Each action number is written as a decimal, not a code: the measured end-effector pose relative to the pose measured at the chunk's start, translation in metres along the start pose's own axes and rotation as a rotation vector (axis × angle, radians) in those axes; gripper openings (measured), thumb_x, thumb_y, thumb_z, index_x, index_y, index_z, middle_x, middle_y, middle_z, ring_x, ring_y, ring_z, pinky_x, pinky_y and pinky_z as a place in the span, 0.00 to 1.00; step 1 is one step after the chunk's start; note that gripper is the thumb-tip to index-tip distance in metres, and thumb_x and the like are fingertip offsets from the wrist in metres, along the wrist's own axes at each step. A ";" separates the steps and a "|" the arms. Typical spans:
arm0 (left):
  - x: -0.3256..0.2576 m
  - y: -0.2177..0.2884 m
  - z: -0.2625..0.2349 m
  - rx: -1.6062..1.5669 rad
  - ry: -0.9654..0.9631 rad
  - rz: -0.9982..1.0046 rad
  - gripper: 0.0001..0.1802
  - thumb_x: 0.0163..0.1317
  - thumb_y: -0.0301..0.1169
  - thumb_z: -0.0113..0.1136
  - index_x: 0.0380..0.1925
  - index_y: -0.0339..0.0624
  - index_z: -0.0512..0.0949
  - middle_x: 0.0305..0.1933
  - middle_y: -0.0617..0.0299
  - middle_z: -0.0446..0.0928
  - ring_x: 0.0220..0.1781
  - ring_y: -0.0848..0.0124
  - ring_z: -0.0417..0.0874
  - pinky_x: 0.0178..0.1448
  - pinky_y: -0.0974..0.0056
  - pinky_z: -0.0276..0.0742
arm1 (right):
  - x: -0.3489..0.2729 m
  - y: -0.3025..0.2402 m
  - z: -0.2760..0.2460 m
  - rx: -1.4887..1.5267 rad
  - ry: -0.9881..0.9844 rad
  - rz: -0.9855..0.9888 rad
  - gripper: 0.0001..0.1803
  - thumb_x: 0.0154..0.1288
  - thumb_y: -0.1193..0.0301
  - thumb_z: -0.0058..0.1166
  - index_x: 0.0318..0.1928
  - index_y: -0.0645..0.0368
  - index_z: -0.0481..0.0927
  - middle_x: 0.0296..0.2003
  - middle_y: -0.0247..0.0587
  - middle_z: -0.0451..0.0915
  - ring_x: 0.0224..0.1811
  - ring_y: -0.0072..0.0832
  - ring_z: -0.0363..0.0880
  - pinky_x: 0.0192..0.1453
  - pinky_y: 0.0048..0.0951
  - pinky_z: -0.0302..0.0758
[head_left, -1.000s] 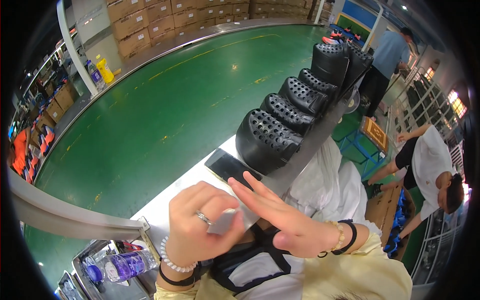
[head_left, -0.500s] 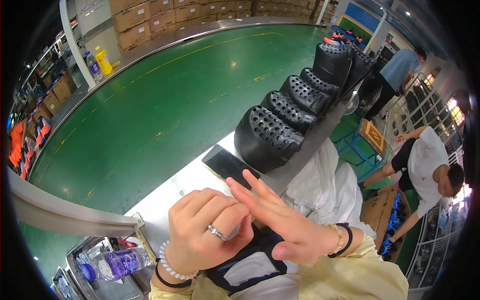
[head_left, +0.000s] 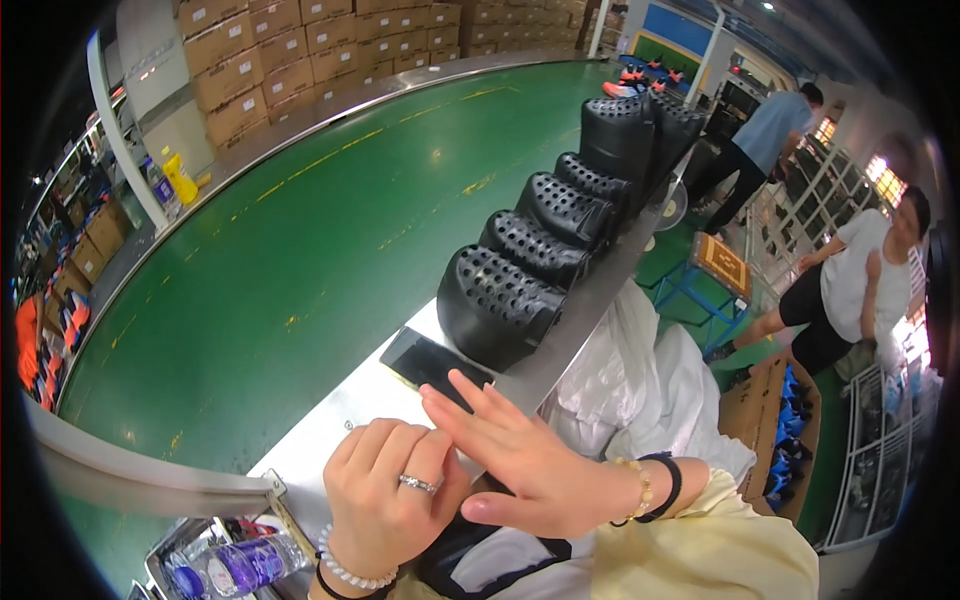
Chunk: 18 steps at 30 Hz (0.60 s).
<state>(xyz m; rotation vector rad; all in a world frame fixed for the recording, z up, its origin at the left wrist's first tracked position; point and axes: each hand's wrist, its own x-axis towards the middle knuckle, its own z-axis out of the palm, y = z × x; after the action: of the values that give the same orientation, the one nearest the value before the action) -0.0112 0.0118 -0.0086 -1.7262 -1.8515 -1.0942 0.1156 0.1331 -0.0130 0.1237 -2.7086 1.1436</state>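
At the lower centre of the frame, the person's left hand (head_left: 385, 495) is curled, its fingers folded inward; whether it pinches anything cannot be told. A silver ring (head_left: 418, 484) shows on one finger and a coiled white bracelet (head_left: 352, 572) on the wrist.

The right hand (head_left: 530, 470) is held flat with fingers extended and thumb apart, its fingers crossing close against the curled hand; whether the two touch is unclear. A beaded bracelet (head_left: 645, 490) circles that wrist.

Just beyond the right fingertips, at the centre of the frame, a dark-screened smartphone (head_left: 425, 358) lies on a white ledge (head_left: 310, 435). A row of black perforated clogs (head_left: 495, 315) runs from beside it toward the upper right. White plastic sheeting (head_left: 650, 385) lies bunched right of centre, and a purple-capped bottle (head_left: 250, 565) rests at lower left. A green conveyor surface (head_left: 300, 230) fills the upper left centre. At far right, a person in a white shirt (head_left: 855, 270) is near a cardboard box (head_left: 752, 415) of blue shoes (head_left: 790, 425).
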 end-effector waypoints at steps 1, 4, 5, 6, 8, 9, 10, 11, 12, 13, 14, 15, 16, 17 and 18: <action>-0.001 0.000 0.001 0.019 0.006 -0.022 0.11 0.35 0.21 0.61 0.25 0.39 0.75 0.23 0.60 0.74 0.24 0.60 0.75 0.26 0.61 0.69 | 0.001 -0.001 0.000 -0.010 0.011 -0.004 0.44 0.71 0.49 0.39 0.70 0.73 0.44 0.69 0.63 0.50 0.74 0.59 0.39 0.73 0.54 0.39; -0.004 -0.004 0.001 0.046 -0.003 0.016 0.10 0.39 0.23 0.62 0.26 0.39 0.75 0.25 0.61 0.74 0.24 0.64 0.76 0.27 0.63 0.69 | 0.003 -0.004 0.003 -0.024 0.037 0.025 0.44 0.71 0.47 0.38 0.69 0.74 0.45 0.69 0.63 0.51 0.74 0.60 0.40 0.73 0.54 0.40; -0.003 -0.004 0.002 0.042 0.006 0.011 0.10 0.38 0.23 0.62 0.26 0.39 0.75 0.25 0.61 0.74 0.24 0.64 0.76 0.26 0.63 0.69 | 0.002 -0.004 0.003 -0.044 0.045 0.027 0.44 0.71 0.47 0.38 0.69 0.74 0.46 0.69 0.63 0.50 0.74 0.59 0.40 0.73 0.54 0.41; -0.003 -0.004 0.003 0.043 0.008 0.018 0.10 0.38 0.23 0.62 0.26 0.39 0.75 0.25 0.61 0.74 0.24 0.64 0.76 0.26 0.63 0.69 | 0.002 -0.003 0.004 -0.063 0.052 0.030 0.44 0.71 0.47 0.37 0.69 0.74 0.46 0.69 0.63 0.50 0.74 0.59 0.40 0.73 0.54 0.41; -0.003 -0.006 0.003 0.026 0.015 0.010 0.10 0.38 0.23 0.61 0.25 0.39 0.75 0.25 0.61 0.74 0.24 0.64 0.75 0.26 0.63 0.69 | 0.002 -0.002 0.004 -0.054 0.031 0.041 0.45 0.71 0.46 0.37 0.71 0.71 0.42 0.70 0.61 0.48 0.75 0.57 0.36 0.73 0.54 0.38; -0.004 -0.006 0.003 0.030 0.017 0.015 0.10 0.38 0.23 0.61 0.25 0.39 0.75 0.25 0.61 0.74 0.24 0.64 0.75 0.26 0.63 0.69 | 0.002 -0.002 0.004 -0.042 0.003 0.056 0.46 0.70 0.45 0.36 0.72 0.69 0.39 0.72 0.58 0.45 0.76 0.55 0.32 0.74 0.55 0.35; -0.004 -0.007 0.003 0.013 0.027 0.012 0.11 0.38 0.23 0.61 0.25 0.40 0.75 0.25 0.61 0.74 0.23 0.63 0.75 0.26 0.62 0.69 | 0.002 -0.003 0.004 -0.044 0.006 0.051 0.46 0.70 0.45 0.36 0.72 0.69 0.39 0.72 0.58 0.45 0.76 0.55 0.32 0.74 0.55 0.35; -0.003 -0.007 0.003 -0.005 0.038 0.008 0.11 0.37 0.23 0.61 0.25 0.40 0.74 0.24 0.61 0.74 0.23 0.63 0.75 0.26 0.62 0.69 | 0.002 -0.004 0.003 -0.062 0.032 0.038 0.45 0.71 0.46 0.37 0.71 0.71 0.43 0.71 0.60 0.47 0.75 0.56 0.35 0.73 0.54 0.38; -0.003 -0.008 0.003 -0.002 0.039 0.011 0.11 0.37 0.23 0.61 0.25 0.40 0.74 0.24 0.61 0.74 0.23 0.63 0.75 0.26 0.62 0.69 | 0.003 -0.005 0.003 -0.080 0.057 0.025 0.44 0.71 0.47 0.37 0.69 0.74 0.46 0.70 0.63 0.49 0.74 0.58 0.39 0.73 0.53 0.40; -0.002 -0.008 0.002 -0.034 0.049 -0.004 0.11 0.37 0.23 0.61 0.25 0.40 0.74 0.24 0.61 0.74 0.23 0.63 0.75 0.25 0.62 0.69 | 0.002 -0.006 0.004 -0.080 0.058 0.022 0.44 0.71 0.47 0.37 0.69 0.74 0.46 0.70 0.63 0.49 0.74 0.58 0.39 0.73 0.53 0.40; -0.002 -0.009 0.002 -0.067 0.059 -0.018 0.11 0.36 0.22 0.62 0.24 0.40 0.74 0.23 0.61 0.74 0.23 0.62 0.75 0.25 0.62 0.69 | 0.002 -0.006 0.003 -0.084 0.059 0.006 0.44 0.71 0.47 0.37 0.70 0.73 0.45 0.70 0.62 0.49 0.74 0.57 0.39 0.73 0.53 0.40; -0.001 -0.012 0.001 -0.064 0.060 -0.018 0.11 0.36 0.22 0.62 0.24 0.40 0.74 0.23 0.61 0.74 0.23 0.62 0.75 0.25 0.62 0.69 | 0.002 -0.007 0.003 -0.087 0.060 -0.010 0.44 0.71 0.47 0.37 0.70 0.73 0.44 0.70 0.62 0.48 0.74 0.57 0.38 0.73 0.53 0.39; 0.000 -0.016 0.000 -0.068 0.081 -0.053 0.11 0.36 0.20 0.61 0.24 0.39 0.74 0.23 0.59 0.74 0.23 0.61 0.75 0.26 0.62 0.69 | 0.001 -0.008 0.002 -0.085 0.059 -0.013 0.44 0.71 0.47 0.37 0.70 0.73 0.44 0.70 0.62 0.48 0.74 0.57 0.38 0.73 0.53 0.39; 0.000 -0.018 -0.001 -0.072 0.101 -0.091 0.10 0.35 0.19 0.60 0.23 0.38 0.74 0.23 0.58 0.74 0.24 0.60 0.75 0.27 0.63 0.68 | 0.002 -0.010 0.001 -0.070 0.054 -0.025 0.44 0.71 0.47 0.37 0.70 0.73 0.43 0.70 0.62 0.47 0.75 0.57 0.37 0.73 0.53 0.39; 0.000 -0.016 -0.005 -0.162 0.108 -0.162 0.10 0.36 0.18 0.60 0.23 0.38 0.75 0.24 0.57 0.75 0.25 0.61 0.76 0.29 0.64 0.70 | 0.002 -0.010 0.000 -0.053 0.048 -0.037 0.45 0.71 0.47 0.38 0.70 0.72 0.42 0.71 0.61 0.47 0.75 0.57 0.36 0.73 0.53 0.38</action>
<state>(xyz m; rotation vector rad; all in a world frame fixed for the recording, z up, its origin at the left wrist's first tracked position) -0.0280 0.0093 -0.0102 -1.5876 -1.9078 -1.4082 0.1153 0.1264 -0.0057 0.1361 -2.6808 1.0501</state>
